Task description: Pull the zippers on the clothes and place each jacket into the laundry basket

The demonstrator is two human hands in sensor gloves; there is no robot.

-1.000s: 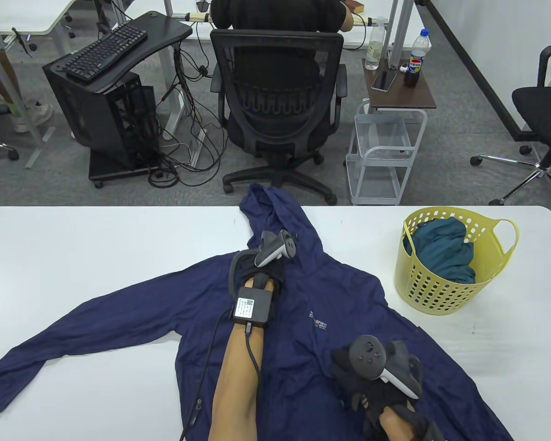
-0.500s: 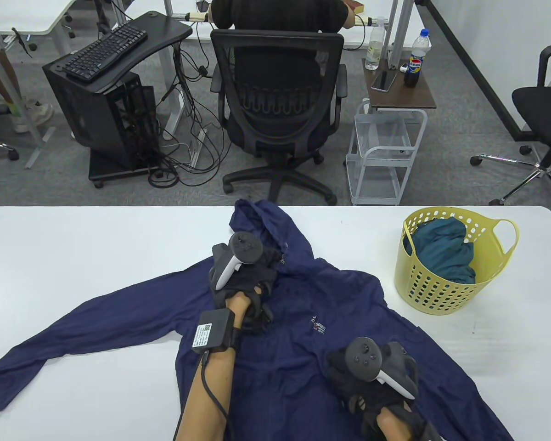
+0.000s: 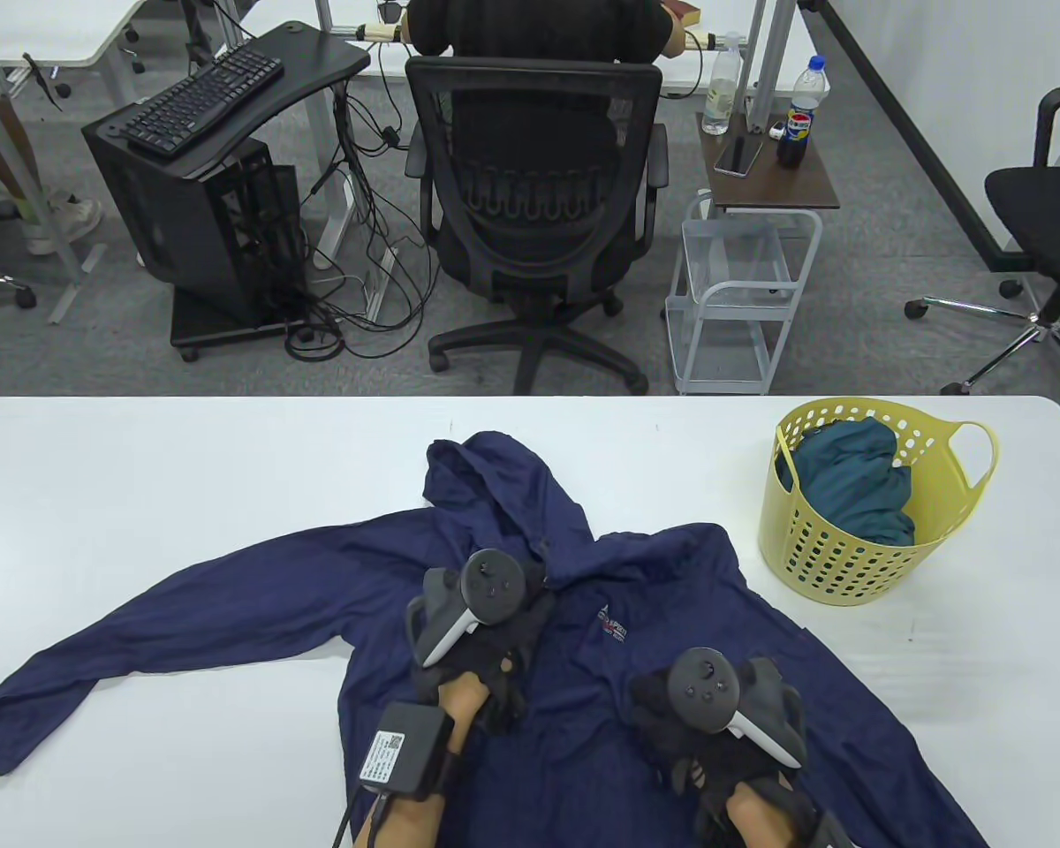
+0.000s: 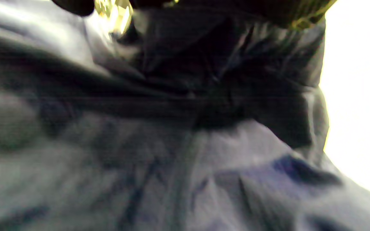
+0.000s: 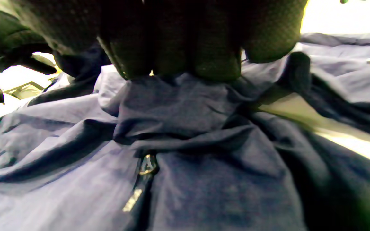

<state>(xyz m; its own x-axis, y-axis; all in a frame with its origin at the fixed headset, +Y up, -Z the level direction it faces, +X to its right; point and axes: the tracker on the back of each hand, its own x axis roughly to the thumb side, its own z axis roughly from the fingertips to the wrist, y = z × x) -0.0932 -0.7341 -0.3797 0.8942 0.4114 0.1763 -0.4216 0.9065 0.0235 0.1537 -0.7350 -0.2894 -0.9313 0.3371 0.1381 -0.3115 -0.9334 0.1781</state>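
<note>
Two hands on one navy jacket point(image 3: 583, 707), spread on the desk point(image 3: 141, 477). Your right hand point(image 3: 715, 733): fingers point(image 5: 178, 48) bunch the chest fabric. Left hand point(image 3: 477, 636): collar, grip unclear. Risk: sleeves snag. Yellow laundry basket point(image 3: 848, 565) beyond.

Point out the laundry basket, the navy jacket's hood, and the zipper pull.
laundry basket point(image 3: 835, 565), table view, front wall.
hood point(image 3: 495, 481), table view, middle of hood.
zipper pull point(image 5: 147, 165), right wrist view, metal tab.
</note>
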